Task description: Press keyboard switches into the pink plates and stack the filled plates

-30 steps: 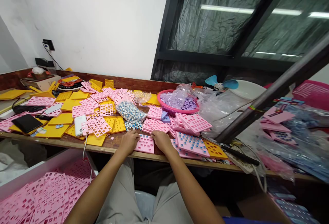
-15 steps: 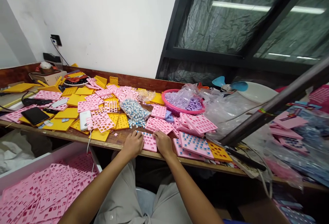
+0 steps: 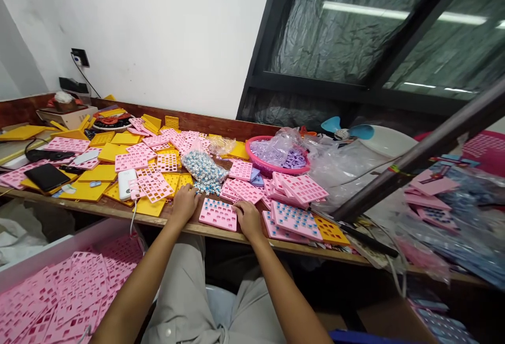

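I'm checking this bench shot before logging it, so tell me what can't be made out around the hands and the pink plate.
- Left hand, head view: fingertips reach toward the bag of small switches; too small to tell whether they pinch one.
- Right hand: fingers at the pink plate edge; contact underneath is hidden.
- Pink plate: slot contents too small to read.
- Pink basket: contents veiled by plastic.

Pink tray [image 3: 218,214] between both hands

Bare forearms, no sleeves; light grey trousers [image 3: 189,302]
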Demonstrator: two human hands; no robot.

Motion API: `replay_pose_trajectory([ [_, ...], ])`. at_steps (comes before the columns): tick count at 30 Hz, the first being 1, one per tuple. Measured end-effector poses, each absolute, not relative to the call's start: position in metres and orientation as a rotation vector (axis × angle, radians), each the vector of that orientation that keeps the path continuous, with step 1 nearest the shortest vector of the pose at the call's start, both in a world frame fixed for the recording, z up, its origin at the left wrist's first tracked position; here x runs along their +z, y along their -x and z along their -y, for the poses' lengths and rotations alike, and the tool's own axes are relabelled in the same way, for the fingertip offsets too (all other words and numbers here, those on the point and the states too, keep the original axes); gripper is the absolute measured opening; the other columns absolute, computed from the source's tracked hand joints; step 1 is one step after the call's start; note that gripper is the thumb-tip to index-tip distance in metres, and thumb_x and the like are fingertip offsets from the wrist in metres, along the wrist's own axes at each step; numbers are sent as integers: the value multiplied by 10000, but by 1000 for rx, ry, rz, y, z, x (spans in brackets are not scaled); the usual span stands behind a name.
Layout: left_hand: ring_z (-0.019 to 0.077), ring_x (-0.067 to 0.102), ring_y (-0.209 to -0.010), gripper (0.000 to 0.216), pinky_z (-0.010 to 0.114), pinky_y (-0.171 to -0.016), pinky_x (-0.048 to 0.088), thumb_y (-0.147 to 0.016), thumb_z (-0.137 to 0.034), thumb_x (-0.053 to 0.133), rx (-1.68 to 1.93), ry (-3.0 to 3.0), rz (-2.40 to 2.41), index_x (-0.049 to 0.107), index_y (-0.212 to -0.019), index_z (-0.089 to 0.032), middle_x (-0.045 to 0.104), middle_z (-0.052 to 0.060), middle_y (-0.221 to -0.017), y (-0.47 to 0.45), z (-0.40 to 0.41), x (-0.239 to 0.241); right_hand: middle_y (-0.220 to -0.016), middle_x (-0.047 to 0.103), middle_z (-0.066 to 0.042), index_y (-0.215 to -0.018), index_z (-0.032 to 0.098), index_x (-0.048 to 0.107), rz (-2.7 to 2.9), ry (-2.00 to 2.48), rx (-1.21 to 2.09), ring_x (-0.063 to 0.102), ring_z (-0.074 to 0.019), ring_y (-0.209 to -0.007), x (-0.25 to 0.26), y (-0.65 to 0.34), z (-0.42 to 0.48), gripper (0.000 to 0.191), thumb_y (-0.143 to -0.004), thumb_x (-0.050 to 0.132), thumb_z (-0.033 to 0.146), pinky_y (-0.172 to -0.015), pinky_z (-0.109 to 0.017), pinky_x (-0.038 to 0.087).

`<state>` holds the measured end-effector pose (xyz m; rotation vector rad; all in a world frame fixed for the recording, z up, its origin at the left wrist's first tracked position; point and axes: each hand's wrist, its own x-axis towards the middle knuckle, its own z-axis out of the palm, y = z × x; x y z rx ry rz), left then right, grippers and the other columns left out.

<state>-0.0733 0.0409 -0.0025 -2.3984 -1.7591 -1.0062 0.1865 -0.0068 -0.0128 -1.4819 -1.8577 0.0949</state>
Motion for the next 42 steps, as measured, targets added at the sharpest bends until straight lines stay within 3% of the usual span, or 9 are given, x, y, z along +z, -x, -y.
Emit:
replay_pose_trajectory([
  [4, 231, 566, -955, 224, 343, -869, 444, -944, -324, 584, -904, 2469, 1760, 749, -877, -188, 625, 96, -984, 75, -50, -10, -945, 752, -64, -891, 218, 731, 1843, 1477, 154, 660, -220, -911, -14, -188, 5, 191, -937, 546, 219, -861, -324, 484],
  [10, 223, 592, -974, 171, 330, -867, 458, -921, -277, 605, -1028, 2579, 1630, 760, -962, -215, 644, 90, -1036, 75, -45, -14, -993, 760, -60, -941, 227, 745, 1832, 1516, 129, 673, -221, -940, -20, -187, 4, 182, -940, 563, 221, -888, -329, 488],
  [19, 214, 656, -883, 144, 311, -808, 480, -854, -185, 608, -1138, 2731, 1636, 733, -928, -191, 743, 65, -909, 77, -42, -15, -978, 726, -79, -915, 214, 719, 1883, 1484, 35, 630, -237, -979, -23, -185, 3, 199, -957, 525, 204, -932, -358, 480],
  [25, 189, 673, -805, 118, 281, -740, 494, -822, -189, 628, -1315, 2866, 1667, 735, -872, -183, 749, 49, -874, 82, -45, -14, -1053, 700, -91, -1016, 204, 708, 1899, 1436, 89, 614, -233, -1039, -24, -186, 0, 207, -959, 509, 200, -966, -361, 474],
  [31, 160, 655, -818, 148, 263, -750, 506, -800, -137, 638, -1676, 2832, 1560, 741, -898, -178, 724, 42, -907, 78, -35, -3, -1012, 693, -85, -976, 197, 717, 1898, 1406, 127, 612, -223, -999, -22, -186, 0, 208, -962, 509, 194, -944, -345, 480],
  [37, 188, 647, -940, 200, 305, -855, 504, -806, -89, 629, -1326, 3102, 1299, 782, -860, -205, 735, 58, -997, 56, -14, 6, -1022, 705, -80, -982, 199, 730, 1888, 1480, 148, 612, -211, -1005, -17, -186, 1, 211, -957, 521, 179, -951, -330, 467],
  [42, 207, 635, -960, 132, 332, -885, 493, -878, -204, 645, -1266, 3059, 1257, 769, -923, -198, 747, 65, -990, 55, -15, 1, -1013, 701, -71, -967, 205, 729, 1879, 1493, 195, 606, -205, -1012, -14, -186, 3, 212, -955, 520, 177, -944, -318, 464],
])
